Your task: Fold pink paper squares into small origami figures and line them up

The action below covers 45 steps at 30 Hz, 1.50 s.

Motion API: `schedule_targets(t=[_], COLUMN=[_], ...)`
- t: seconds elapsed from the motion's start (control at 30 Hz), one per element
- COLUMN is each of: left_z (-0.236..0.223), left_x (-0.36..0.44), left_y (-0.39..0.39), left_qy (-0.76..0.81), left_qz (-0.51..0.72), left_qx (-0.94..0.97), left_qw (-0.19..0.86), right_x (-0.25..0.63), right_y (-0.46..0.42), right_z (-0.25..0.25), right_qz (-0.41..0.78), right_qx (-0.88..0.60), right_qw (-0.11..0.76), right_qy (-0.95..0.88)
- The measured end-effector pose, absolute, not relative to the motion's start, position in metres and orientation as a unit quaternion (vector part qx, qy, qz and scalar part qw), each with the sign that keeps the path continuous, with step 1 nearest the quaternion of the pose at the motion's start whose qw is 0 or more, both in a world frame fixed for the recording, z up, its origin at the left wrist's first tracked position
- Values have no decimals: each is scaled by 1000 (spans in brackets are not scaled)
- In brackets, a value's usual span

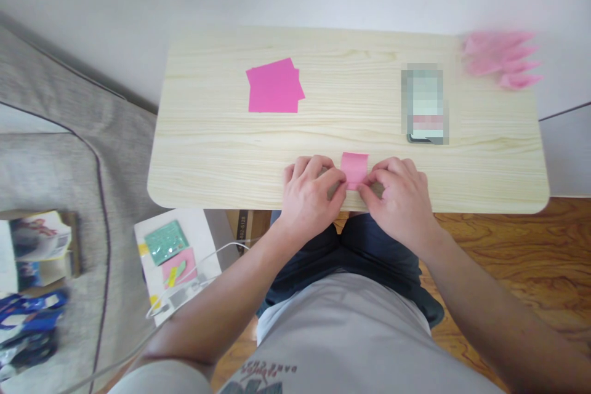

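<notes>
Person sits/stands (can't tell which) at a pale wood-grain table, both hands near its front edge. Small pink paper lies btwn the hands, just inside that edge, a bit right of table ctr; a narrow strip shows along its near side, prob. a fold. L hand has thumb + index closed on the paper's near L corner, other fingers curled on the tabletop. R hand does likewise at the near R corner, thumb + index pinched tog. on it. Hands are apart from each other, w/ the paper bridging the gap

Farther back, L of ctr, a few magenta sheets overlap at diff. angles. Toward the R, a phone, mostly pixelated, lies lengthwise away from the person. At the far R corner sits a grp of pink paper pieces, pointed but blurry, exact shape unclear

Below the table's L side, a green packet rests on a white surface, w/ a white cable nearby
</notes>
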<state>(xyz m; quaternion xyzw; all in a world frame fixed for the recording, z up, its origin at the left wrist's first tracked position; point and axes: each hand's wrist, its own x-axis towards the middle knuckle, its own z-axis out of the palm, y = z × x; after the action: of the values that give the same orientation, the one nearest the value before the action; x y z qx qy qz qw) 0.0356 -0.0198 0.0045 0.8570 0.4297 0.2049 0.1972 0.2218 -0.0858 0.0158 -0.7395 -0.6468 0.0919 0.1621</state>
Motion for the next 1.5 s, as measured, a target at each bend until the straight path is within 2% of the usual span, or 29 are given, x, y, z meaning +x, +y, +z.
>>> schedule_targets(t=[0.33, 0.57, 0.87, 1.17, 1.5], left_z=[3, 2, 0, -5, -12], left_x=[35, 33, 33, 29, 20], left_y=[-18, -13, -13, -15, -20], left_qy=[431, 425, 416, 406, 298], left_qz=[203, 200, 213, 232, 247], left_qx=[856, 859, 861, 865, 912], left_qw=[199, 204, 203, 180, 137], right_x=[218, 214, 228, 224, 219], right_y=[-85, -80, -86, -106, -107], right_z=[16, 20, 8, -8, -11], right_qz=[67, 96, 125, 65, 16], right_qx=[-744, -772, -779, -739, -735], right_qw=[165, 143, 194, 276, 268], right_qy=[-644, -612, -583, -612, -622])
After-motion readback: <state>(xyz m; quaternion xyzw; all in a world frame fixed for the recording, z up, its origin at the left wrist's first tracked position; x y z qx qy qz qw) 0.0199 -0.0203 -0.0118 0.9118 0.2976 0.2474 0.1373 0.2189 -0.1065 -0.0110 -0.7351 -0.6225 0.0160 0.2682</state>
